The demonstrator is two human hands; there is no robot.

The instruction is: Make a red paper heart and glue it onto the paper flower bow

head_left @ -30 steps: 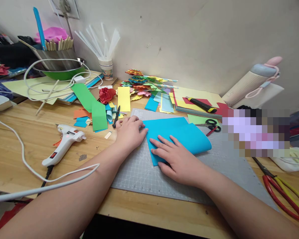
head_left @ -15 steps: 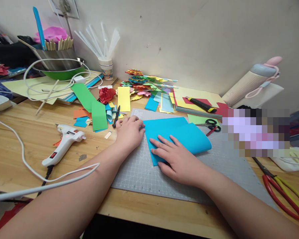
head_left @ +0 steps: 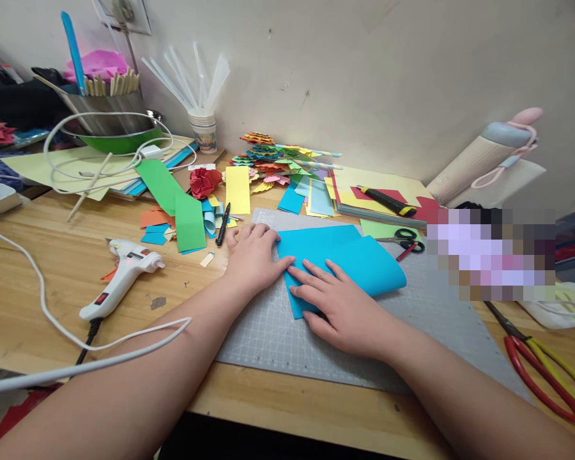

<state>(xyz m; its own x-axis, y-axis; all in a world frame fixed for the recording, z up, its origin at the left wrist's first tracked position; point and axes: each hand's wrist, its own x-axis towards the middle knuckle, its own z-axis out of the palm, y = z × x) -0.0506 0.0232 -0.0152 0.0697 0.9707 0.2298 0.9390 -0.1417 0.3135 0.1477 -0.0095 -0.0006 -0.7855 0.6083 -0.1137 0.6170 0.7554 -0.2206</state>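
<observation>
A sheet of blue paper (head_left: 326, 239) lies on the grey cutting mat (head_left: 263, 345), folded over so that its right side bulges in a loose, uncreased curve. My right hand (head_left: 340, 306) rests on the near left part of the paper, fingers spread and pressing it down. At the paper's left edge is my left hand (head_left: 255, 252), its thumb stretched onto the blue sheet and its fingers lying by the far left corner. A black pen (head_left: 223, 223) lies just beyond the left hand.
A white glue gun (head_left: 124, 275) lies left, its cable near my left forearm. Small scissors (head_left: 405, 239) and a utility knife (head_left: 388, 201) lie beyond the blue paper. Red-and-yellow-handled scissors (head_left: 546, 377) are at right. Green paper (head_left: 190, 220) and several scraps lie at back left.
My left thumb has stretched out to the right onto the blue paper, and the left hand has opened a little. My right hand and the paper have stayed put.
</observation>
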